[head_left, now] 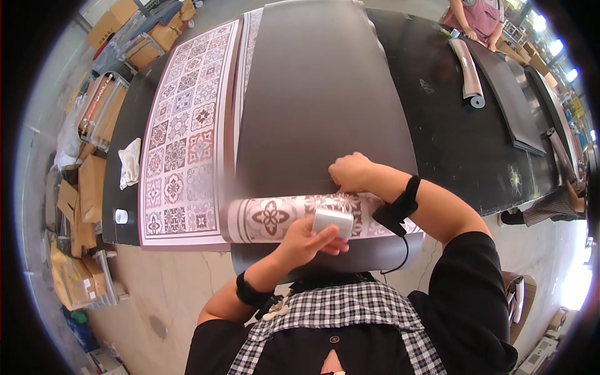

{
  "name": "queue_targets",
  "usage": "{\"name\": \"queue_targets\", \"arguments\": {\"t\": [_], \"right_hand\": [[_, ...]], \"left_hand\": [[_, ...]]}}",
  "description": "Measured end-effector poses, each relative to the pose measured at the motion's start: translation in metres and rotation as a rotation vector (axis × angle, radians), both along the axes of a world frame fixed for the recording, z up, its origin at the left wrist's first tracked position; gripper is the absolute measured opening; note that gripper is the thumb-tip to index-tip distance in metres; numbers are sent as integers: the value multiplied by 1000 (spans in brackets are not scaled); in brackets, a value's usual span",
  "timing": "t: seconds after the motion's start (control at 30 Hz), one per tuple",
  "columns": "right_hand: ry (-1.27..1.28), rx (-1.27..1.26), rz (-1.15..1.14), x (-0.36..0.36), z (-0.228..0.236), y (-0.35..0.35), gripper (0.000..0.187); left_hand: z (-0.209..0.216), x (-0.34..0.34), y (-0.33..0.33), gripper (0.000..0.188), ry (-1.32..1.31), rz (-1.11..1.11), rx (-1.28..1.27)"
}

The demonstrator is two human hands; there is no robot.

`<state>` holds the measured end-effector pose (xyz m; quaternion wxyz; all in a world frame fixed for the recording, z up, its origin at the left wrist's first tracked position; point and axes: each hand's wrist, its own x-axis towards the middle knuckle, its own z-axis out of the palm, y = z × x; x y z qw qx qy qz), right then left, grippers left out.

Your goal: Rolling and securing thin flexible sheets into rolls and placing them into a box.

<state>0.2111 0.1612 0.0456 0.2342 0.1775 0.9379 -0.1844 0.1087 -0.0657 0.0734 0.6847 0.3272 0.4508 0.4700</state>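
Left hand grasps a silvery tape roll, held over the front of the rolled mat. Right hand is just behind the mat, fingers curled; can't tell if they pinch a tape end or press the grey sheet. Rolled mat lies crosswise on the grey sheet, near the table's front edge, patterned side out.

Risks, my judgement: mat could spring loose if the right hand lifts with nothing fixed, since the left is busy with the tape and doesn't seem to clamp the mat. Mat could roll toward the body and off the edge if pulled from the front. Tape could land skewed or creased if the mat turns under it. Left end could telescope, as neither hand is near it. Cable hanging from the right wrist's black device sits close to the mat's right end, could snag. Patterned flat mat alongside could get bumped.
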Motion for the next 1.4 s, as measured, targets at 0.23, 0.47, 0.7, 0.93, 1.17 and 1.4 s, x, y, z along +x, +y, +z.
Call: {"name": "queue_targets", "arguments": {"t": [0.23,0.47,0.7,0.93,1.17,1.4], "right_hand": [[360,-101,-565,58,55,5,31],[527,-222,-477,70,62,-11,34],[420,321,-148,100,51,-91,109],[272,-64,-337,72,65,-22,94],[366,104,-248,80,58,-51,90],[491,-175,-304,104,57,-45,91]], "left_hand": [[26,-21,86,47,101,120,-138],[25,-24,84,42,133,49,-116],[7,-2,11,40,54,-19,22],[18,16,-8,41,-104,-198,16],[11,-17,26,30,244,177,424],[-1,-16,46,28,715,52,879]]}}
